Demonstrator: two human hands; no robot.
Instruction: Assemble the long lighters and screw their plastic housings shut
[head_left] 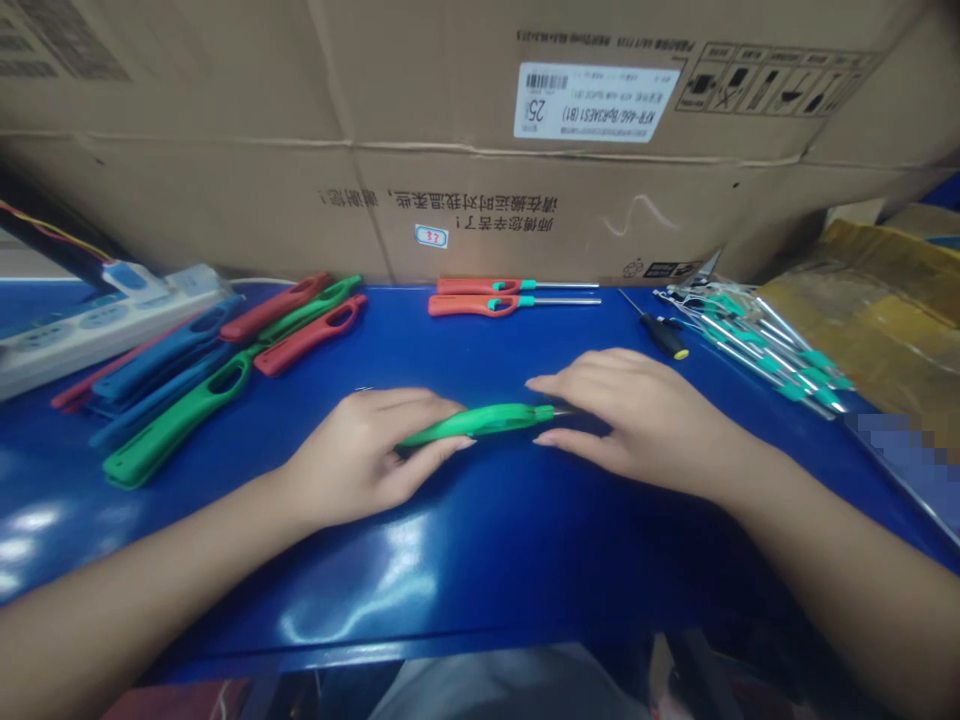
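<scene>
My left hand point(375, 440) is closed around the handle of a green long-nozzle lighter point(502, 420), which lies sideways above the blue table. The lighter's nozzle end points right, with a short stretch of dark metal tube visible past the green collar. My right hand point(637, 420) is around that tube, thumb below and forefinger above. Those two fingertips are apart, with a gap between them and the collar. The far part of the tube is hidden by the right hand.
Red, blue and green handle shells point(176, 420) lie at left beside a white power strip point(97, 325). Two red lighters point(480, 304) lie at the back. A screwdriver point(664, 337) and several metal tubes with green collars point(772, 345) lie right. A cardboard box point(262, 180) stands behind.
</scene>
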